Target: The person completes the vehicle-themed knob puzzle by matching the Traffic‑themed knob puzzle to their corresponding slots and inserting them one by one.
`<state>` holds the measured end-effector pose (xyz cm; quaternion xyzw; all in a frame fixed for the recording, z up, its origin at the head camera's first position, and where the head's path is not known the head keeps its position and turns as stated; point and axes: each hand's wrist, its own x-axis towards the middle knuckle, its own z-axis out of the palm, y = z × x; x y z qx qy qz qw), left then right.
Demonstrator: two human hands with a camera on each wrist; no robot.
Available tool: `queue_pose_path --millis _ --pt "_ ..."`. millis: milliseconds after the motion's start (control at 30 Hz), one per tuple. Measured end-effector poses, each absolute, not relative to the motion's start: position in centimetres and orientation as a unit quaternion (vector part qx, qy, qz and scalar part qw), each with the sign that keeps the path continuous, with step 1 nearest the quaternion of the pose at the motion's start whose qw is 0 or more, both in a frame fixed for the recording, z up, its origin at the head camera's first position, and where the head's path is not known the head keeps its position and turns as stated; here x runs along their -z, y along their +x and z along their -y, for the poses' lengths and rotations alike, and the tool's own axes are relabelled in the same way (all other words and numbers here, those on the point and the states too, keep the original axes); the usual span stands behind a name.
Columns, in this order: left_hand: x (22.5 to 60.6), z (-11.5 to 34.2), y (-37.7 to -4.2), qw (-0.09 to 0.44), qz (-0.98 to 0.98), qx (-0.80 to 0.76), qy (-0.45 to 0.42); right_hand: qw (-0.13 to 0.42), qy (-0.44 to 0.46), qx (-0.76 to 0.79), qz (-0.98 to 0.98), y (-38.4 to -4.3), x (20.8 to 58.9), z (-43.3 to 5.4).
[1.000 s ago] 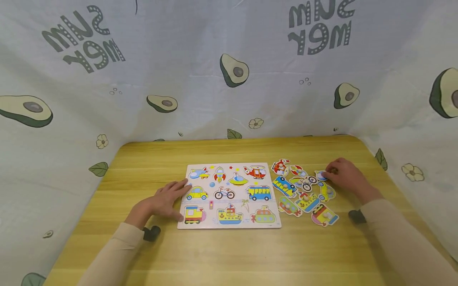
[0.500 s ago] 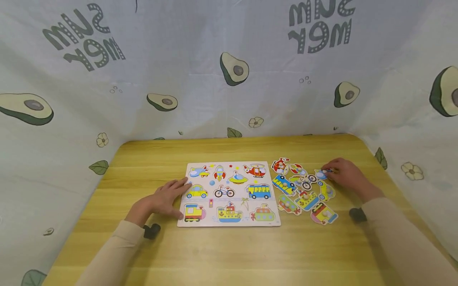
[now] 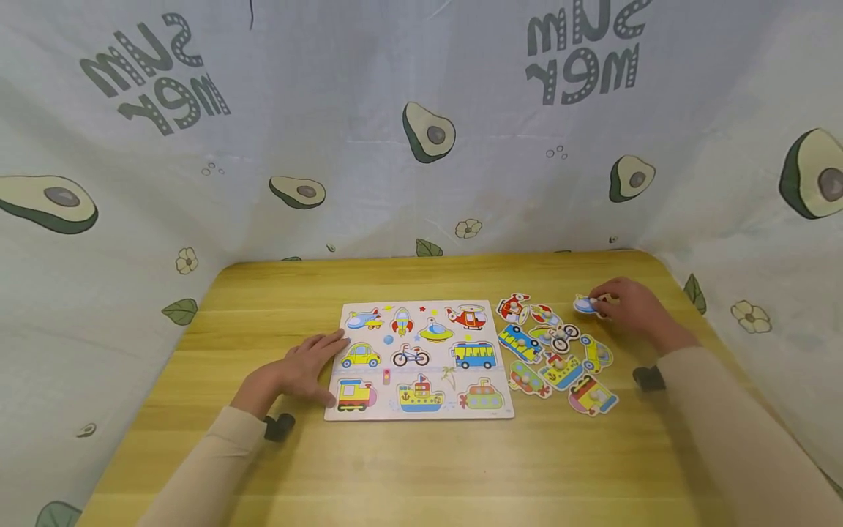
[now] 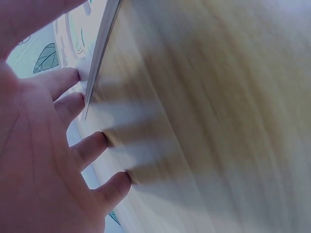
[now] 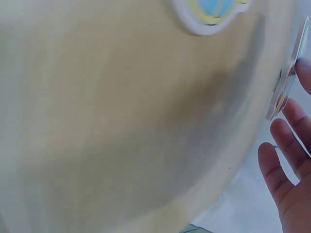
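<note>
A pale wooden peg-puzzle board [image 3: 487, 377] printed with vehicles lies flat on the table. At its left side rests my left hand [image 3: 299, 369], fingers spread and thumb at the lower left corner; in the left wrist view the fingertips meet the board's edge [image 4: 101, 56] and the tabletop. My right hand [image 3: 635, 311] pinches the blue-and-white airplane piece [image 3: 583, 304] beyond the loose pieces. Seen from the right wrist, that piece [image 5: 289, 73] stands edge-on between thumb and fingers, above the tabletop. The hand covers part of it in the head view.
Loose knobbed pieces cluster right of the board, some overlapping: helicopter [image 3: 510, 309], bus [image 3: 516, 341], bicycle [image 3: 563, 338], car [image 3: 596, 353], ship [image 3: 560, 373], submarine [image 3: 529, 380], train [image 3: 591, 396] and others. Behind the wooden table [image 3: 408, 468] hangs an avocado-print cloth [image 3: 369, 219].
My right hand has taken hold of the airplane piece and moved it slightly up and left in the head view, away from the cluster. My left hand has stayed at the board.
</note>
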<state>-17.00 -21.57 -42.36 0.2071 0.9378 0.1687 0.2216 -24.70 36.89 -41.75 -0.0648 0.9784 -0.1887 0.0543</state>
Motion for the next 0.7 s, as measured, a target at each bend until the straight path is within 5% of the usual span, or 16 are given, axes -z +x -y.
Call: queue_pose_path --millis 700 --pt "42.6 21.0 -17.6 0.234 -0.935 -0.156 0.218 0.066 -0.076 0.191 -0.976 -28.7 37.1 -29.3"
